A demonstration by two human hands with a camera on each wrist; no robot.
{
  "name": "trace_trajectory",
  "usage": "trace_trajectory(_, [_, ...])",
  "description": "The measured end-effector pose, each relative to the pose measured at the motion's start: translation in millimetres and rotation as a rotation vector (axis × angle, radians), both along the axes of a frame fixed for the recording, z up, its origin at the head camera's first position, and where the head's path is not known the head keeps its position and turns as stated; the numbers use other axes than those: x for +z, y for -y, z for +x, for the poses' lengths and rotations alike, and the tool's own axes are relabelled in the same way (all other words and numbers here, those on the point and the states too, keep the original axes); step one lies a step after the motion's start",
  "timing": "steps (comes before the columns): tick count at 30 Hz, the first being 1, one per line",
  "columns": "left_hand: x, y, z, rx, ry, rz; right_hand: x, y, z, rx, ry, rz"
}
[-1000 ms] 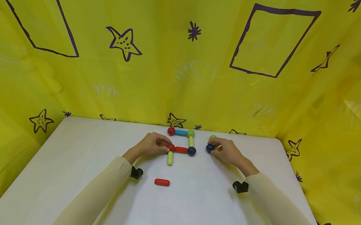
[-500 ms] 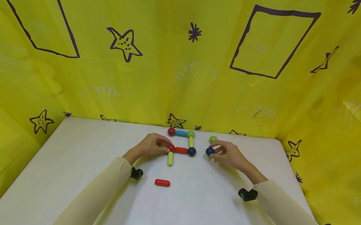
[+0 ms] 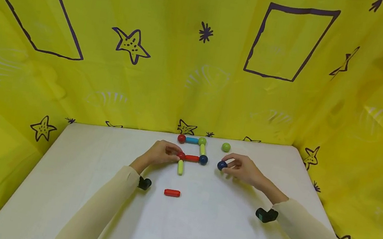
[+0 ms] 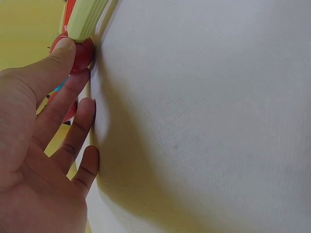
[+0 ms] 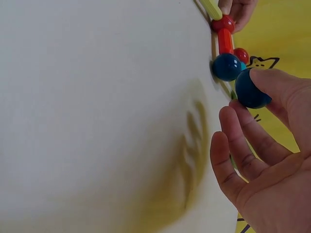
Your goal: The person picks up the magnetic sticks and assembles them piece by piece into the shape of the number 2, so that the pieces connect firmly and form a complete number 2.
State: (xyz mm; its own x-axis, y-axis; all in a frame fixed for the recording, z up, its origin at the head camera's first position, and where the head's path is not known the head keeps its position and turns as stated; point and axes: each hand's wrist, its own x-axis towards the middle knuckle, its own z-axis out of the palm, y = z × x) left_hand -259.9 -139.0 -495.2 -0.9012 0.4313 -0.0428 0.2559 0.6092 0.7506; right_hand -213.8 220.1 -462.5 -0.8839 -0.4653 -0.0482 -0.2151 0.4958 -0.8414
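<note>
My left hand (image 3: 162, 153) pinches a red ball (image 3: 180, 156) between thumb and fingers. From that ball a yellow-green rod (image 3: 180, 168) points toward me and a red rod (image 3: 192, 158) runs right to a dark blue ball (image 3: 203, 160). A second yellow-green rod (image 3: 203, 149) leads back to a green ball (image 3: 202, 141), then a light blue rod (image 3: 192, 140) and another red ball (image 3: 181, 138). My right hand (image 3: 245, 170) pinches a separate dark blue ball (image 5: 250, 90), right of the joined pieces; in the right wrist view its other fingers are spread loosely.
A loose green ball (image 3: 226, 147) lies behind my right hand. Nearer to me, a loose red rod (image 3: 172, 193) rests on the white tabletop (image 3: 212, 230). A yellow patterned curtain (image 3: 166, 91) rises along the table's back edge.
My right hand has drawn back toward me with the dark blue ball, away from the loose green ball, which now shows fully. My left hand and the joined pieces stay in place.
</note>
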Motion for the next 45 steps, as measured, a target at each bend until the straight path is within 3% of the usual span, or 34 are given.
trace_trajectory(16, [1.5,0.3,0.7,0.009,0.010,-0.009,-1.7,19,4.6,0.007,0.038,-0.080])
trace_trajectory(35, [-1.0,0.9,-0.4,0.020,0.029,-0.003,-6.4,72,11.6,0.023,0.077,-0.085])
trace_trajectory(45, [-0.3,1.4,-0.7,0.014,0.037,0.010,-14.1,103,21.5,-0.047,0.098,-0.069])
